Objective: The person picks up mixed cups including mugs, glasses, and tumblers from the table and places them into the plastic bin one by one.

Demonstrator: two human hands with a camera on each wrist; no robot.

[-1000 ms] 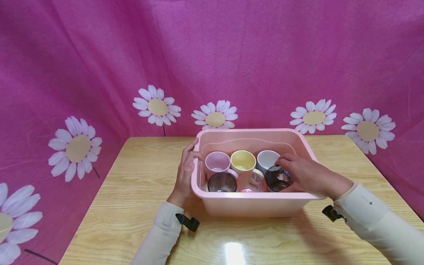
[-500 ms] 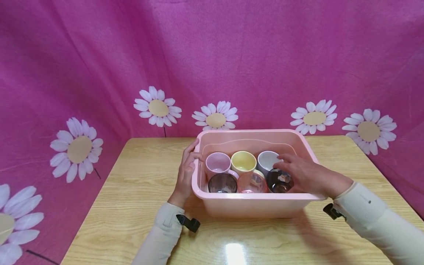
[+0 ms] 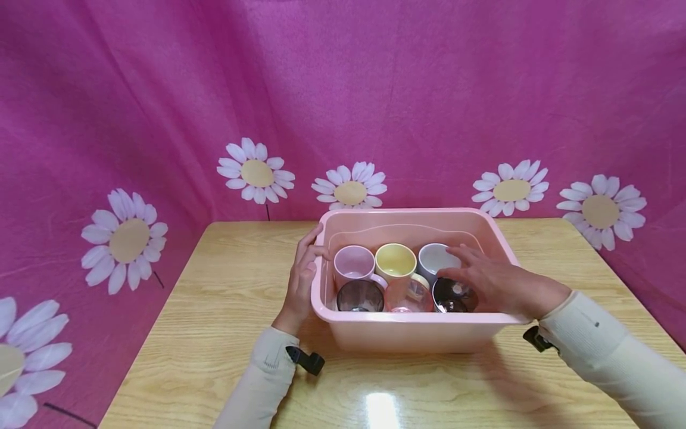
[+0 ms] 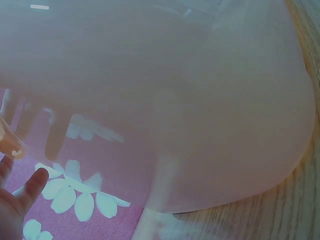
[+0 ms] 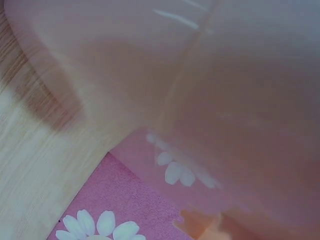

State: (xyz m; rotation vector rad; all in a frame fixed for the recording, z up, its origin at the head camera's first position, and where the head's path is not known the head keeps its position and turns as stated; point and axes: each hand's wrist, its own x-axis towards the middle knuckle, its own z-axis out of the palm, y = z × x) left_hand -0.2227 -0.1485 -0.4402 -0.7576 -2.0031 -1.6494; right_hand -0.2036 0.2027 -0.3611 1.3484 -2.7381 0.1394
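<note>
A pink plastic tub (image 3: 404,318) stands on the table. My left hand (image 3: 300,280) grips its left rim, fingertips hooked over the edge; in the left wrist view its fingers (image 4: 36,182) show beside the tub wall (image 4: 200,125). My right hand (image 3: 495,283) reaches over the right rim, fingers spread above a dark smoky glass (image 3: 454,296) and the pale grey mug (image 3: 432,257) behind it. The thumb is hidden. Also inside are a lilac mug (image 3: 354,262), a yellow mug (image 3: 395,261), another smoky glass (image 3: 360,296) and a clear pink glass (image 3: 407,296).
The wooden table (image 3: 230,316) extends around the tub on both sides and in front. A magenta cloth (image 3: 407,95) with white daisies hangs behind and to the sides. Each sleeve cuff carries a black strap mount (image 3: 305,360).
My right fingers have loosened from the dark glass and spread apart, and the glass has shifted slightly right. My left hand keeps its place on the rim.
</note>
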